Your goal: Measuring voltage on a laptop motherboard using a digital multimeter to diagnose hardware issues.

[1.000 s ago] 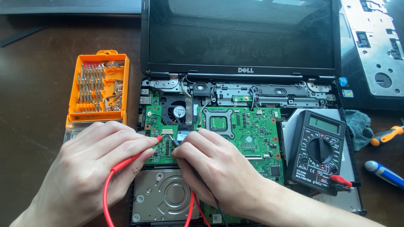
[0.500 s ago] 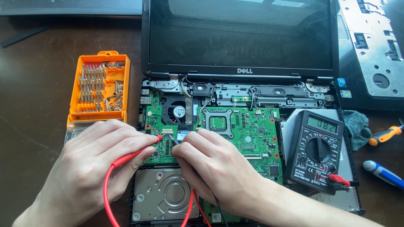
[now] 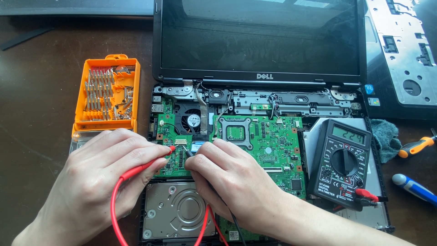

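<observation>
Two probes meet the green board of the opened laptop on the dark worktop. The left hand has its fingers pinched round the red probe, tip touching the board's near-left part, just beside a small white connector. The right hand grips the black probe, fingers closed on it, its tip just right of the red one; the exact contact point is hidden by the fingers. The red lead loops near the hard drive.

The multimeter lies at the right, tilted on the laptop's base, its display lit. To probe well, I judge both tips should rest steady on their own pads without bridging neighbouring pins, with the hands braced on the chassis and eyes going to the display only once the tips sit firm.

An orange bit case stands open at far left; two screwdrivers lie at the right edge.
</observation>
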